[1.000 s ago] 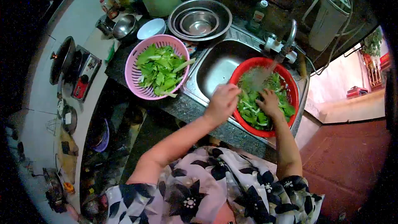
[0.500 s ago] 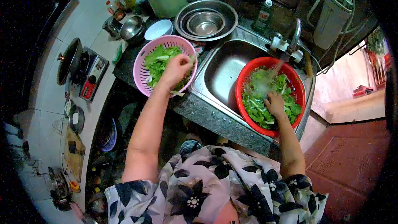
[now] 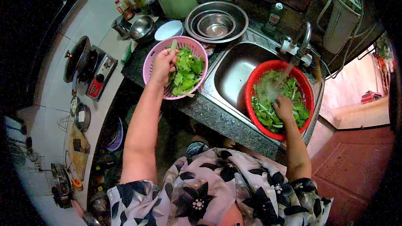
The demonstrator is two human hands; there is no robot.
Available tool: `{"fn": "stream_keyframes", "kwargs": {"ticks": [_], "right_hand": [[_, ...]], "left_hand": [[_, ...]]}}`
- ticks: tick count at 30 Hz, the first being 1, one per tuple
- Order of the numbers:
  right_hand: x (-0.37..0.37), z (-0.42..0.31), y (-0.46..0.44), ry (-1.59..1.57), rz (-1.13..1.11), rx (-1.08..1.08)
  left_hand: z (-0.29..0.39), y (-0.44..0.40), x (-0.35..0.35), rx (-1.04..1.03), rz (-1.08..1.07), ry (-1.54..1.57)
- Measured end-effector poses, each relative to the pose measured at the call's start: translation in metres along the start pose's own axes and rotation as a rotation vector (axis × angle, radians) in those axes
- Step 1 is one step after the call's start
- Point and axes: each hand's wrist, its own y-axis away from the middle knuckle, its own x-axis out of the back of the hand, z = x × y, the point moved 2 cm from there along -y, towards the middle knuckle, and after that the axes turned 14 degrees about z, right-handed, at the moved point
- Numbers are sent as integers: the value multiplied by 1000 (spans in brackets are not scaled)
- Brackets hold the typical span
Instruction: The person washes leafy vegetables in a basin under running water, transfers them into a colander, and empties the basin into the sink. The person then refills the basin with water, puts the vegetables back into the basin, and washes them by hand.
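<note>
The sink (image 3: 228, 70) is set in the dark counter, with the red basin (image 3: 250, 113) at its right side. The left arm (image 3: 140, 142) reaches forward, nearly straight, to the pink colander (image 3: 148, 67), which sits on the counter left of the sink. The right arm (image 3: 299, 150) angles forward and slightly inward, over the near rim of the basin. Leafy greens (image 3: 270, 108) lie in the basin under water running from the faucet (image 3: 308, 37); cut greens (image 3: 189, 73) lie in the colander. The left hand (image 3: 161, 66), above the colander's left part, is narrowed, fingers curled and gripping a pale stalk (image 3: 173, 44) that projects past the fingertips. The right hand (image 3: 284, 107) is lowered among the basin greens; its fingertips are obscured by leaves and spray, so whether it grips anything cannot be told. The left hand and forearm cover part of the colander. Both upper arms pass into patterned sleeves. The stalk's lower end is concealed by the hand.
</note>
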Motion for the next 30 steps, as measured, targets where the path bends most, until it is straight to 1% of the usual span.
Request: {"fn": "stream_keyframes", "kwargs": {"ticks": [3,6,9,12,13,16,17,18,19,20,21,22,24,27,28,29,30], "right_hand": [[-1,-2,3,68,45,-12],[0,-1,4,31,57,-4],[3,-4,6,72,95,22],[0,-1,4,65,52,19],[0,-2,5,52,76,23],[2,-3,7,25,118,26],[2,-3,7,21,112,22],[2,-3,7,19,105,16],[2,-3,7,17,112,19],[3,-3,7,14,118,25],[3,-3,7,11,123,33],[-1,0,7,26,157,50],[-8,3,7,55,226,83],[-1,3,5,54,152,78],[-2,2,3,31,132,89],[-4,4,1,13,113,95],[-5,9,1,3,92,92]], "left_hand": [[3,-2,1,-107,89,-149],[6,-10,3,-386,66,-452],[6,-4,3,-447,36,-583],[38,13,7,-330,110,-671],[41,11,14,-278,106,-576],[46,21,24,-525,104,-469],[44,31,24,-489,83,-546],[51,52,16,-518,-10,-777],[39,63,8,-635,-222,-729],[30,78,4,-571,-404,-767],[22,91,-4,-649,-538,-852],[6,94,-5,-833,-591,-870],[-12,94,-5,-831,-595,-1055],[-14,80,2,-794,-475,-859],[1,80,3,-768,-366,-858],[5,70,11,-811,-266,-760],[7,58,19,-815,-149,-756]]}}
